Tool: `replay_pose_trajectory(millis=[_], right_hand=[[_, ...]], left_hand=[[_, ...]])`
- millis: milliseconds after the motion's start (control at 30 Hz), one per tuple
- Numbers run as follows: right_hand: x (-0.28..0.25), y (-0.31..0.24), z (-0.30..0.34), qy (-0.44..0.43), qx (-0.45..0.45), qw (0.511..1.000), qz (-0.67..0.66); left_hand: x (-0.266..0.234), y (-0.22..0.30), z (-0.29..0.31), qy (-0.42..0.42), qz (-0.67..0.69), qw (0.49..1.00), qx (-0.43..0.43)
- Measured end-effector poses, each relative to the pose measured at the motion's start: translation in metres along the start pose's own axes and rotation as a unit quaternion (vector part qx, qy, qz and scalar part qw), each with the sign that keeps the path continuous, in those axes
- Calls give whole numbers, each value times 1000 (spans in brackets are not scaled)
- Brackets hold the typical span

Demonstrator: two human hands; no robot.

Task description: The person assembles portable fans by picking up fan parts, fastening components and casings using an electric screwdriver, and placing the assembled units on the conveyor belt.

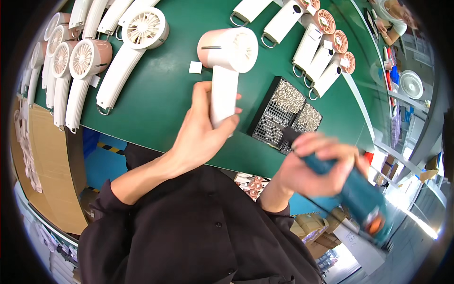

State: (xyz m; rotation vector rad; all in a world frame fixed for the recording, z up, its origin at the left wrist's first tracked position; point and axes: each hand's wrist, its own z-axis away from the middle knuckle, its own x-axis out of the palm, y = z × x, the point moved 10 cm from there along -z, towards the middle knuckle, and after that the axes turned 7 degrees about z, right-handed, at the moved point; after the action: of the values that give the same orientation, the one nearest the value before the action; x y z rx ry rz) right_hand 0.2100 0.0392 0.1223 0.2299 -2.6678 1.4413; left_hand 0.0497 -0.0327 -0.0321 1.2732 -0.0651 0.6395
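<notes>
My left hand (201,125) is wrapped round the white handle of a handheld fan (224,90), whose pink and white head points away from me over the table. In my right hand (321,163) is a teal electric screwdriver (366,199), blurred by motion. Its dark tip reaches to the near edge of a black screw tray (270,125), which has rows of holes and heaps of small silver screws (287,96). Whether a screw sits on the tip cannot be made out. A small white square (195,67) lies left of the fan's head.
Several white and pink fans (90,59) lie in a group on the green table (165,94) at the left. More fan bodies with wire loops (308,47) lie at the far right. A cardboard box (52,161) stands below the left edge. Another person (395,19) sits at the far right.
</notes>
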Motion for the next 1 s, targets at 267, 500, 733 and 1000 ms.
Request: replay_pose_trajectory(millis=[267, 500, 733, 1000], right_hand=[[-10, 38, -6, 48, 47, 994, 86], [-3, 43, -5, 28, 45, 995, 82], [0, 34, -4, 14, 21, 994, 102], [12, -15, -8, 4, -5, 1000, -8]], left_hand=[[-32, 63, 33, 33, -422, 882, 208], [-39, 66, 49, 36, -508, 833, 214], [-14, 70, 37, -74, -567, 795, 203], [2, 64, 36, -128, -574, 780, 213]])
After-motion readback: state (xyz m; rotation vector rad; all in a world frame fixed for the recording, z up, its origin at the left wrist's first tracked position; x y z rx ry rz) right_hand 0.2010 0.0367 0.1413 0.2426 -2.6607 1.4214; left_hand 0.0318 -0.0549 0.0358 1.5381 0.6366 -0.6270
